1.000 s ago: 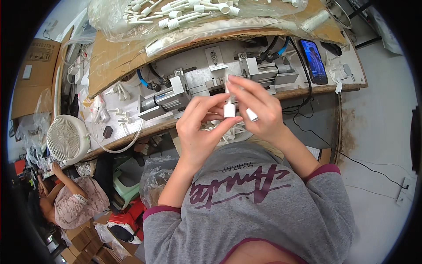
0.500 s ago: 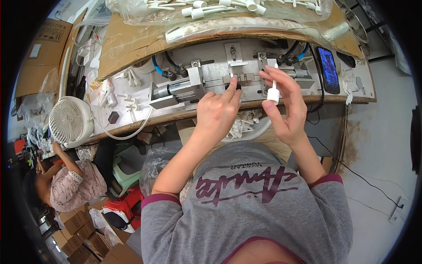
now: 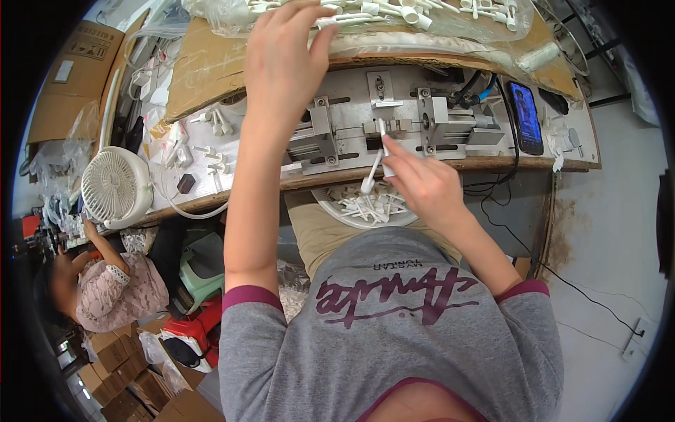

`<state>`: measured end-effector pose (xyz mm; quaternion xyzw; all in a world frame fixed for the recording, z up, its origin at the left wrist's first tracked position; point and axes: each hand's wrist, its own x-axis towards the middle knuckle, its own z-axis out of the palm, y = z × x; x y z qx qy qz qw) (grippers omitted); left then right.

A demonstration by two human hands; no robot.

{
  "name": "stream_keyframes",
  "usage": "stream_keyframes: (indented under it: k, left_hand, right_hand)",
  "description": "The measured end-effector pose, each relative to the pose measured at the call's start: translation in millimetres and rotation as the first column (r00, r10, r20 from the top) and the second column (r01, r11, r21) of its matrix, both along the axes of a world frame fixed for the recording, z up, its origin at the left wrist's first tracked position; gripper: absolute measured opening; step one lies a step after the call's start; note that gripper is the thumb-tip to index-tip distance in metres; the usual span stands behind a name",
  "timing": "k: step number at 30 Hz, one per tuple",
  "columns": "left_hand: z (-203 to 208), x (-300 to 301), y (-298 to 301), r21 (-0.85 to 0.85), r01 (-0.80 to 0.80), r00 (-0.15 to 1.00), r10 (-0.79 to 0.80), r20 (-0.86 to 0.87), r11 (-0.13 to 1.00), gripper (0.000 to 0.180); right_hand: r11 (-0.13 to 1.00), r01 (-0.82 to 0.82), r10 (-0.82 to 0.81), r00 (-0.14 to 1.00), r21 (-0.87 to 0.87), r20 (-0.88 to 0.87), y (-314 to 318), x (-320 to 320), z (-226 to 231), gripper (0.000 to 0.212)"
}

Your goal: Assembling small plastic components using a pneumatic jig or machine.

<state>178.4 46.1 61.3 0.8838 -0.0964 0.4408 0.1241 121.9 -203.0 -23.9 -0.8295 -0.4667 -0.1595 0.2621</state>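
Note:
My left hand [image 3: 285,67] is raised over the cardboard shelf, its thumb and fingers apart beside the pile of white plastic stick-and-cap pieces [image 3: 404,13]. Its fingertips are nearest one of these pieces; I see no firm hold on it. In front of the metal fixture [image 3: 390,126], my right hand [image 3: 429,184] is closed on a white stick-and-cap piece [image 3: 382,129], stick end up. A second such piece [image 3: 373,173] slants cap-down just left of those fingers, above the bowl; whether the hand touches it I cannot tell. The white bowl [image 3: 330,208] holds many white pieces.
Metal clamp blocks [image 3: 439,119] flank the fixture. A phone [image 3: 526,118] with a lit screen lies at the right, a white fan [image 3: 117,186] stands at the left. More white pieces [image 3: 218,160] lie on the bench. Another person [image 3: 119,292] sits at the far left.
My left hand has gone from the fixture up to the pile on the shelf. My right hand has moved left and down with its piece, and a second piece now shows above the bowl.

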Motion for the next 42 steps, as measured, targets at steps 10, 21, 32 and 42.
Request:
stream_keyframes:
  k: [10,21,32,42]
  left_hand:
    - [-13,16,1,-0.119,0.059,0.969,-0.086,-0.233,0.991,0.029]
    - [-17,-76,-76,-0.605,0.21,0.926,-0.355,-0.13,0.768,0.032]
    - [-42,-120,-62,-0.773,0.068,0.818,-0.478,-0.319,0.631,0.027]
    - [-48,-120,-75,-0.85,0.056,0.757,-0.578,-0.306,0.523,0.031]
  right_hand:
    - [0.98,0.038,-0.022,0.996,-0.196,0.086,20,12,1,0.014]
    - [0.862,0.071,0.014,0.986,0.502,-0.164,27,25,58,0.047]
    - [0.93,0.049,0.098,0.922,0.364,-0.376,2,-2,35,0.04]
    - [0.967,-0.055,0.098,0.981,0.248,-0.165,4,-3,11,0.033]
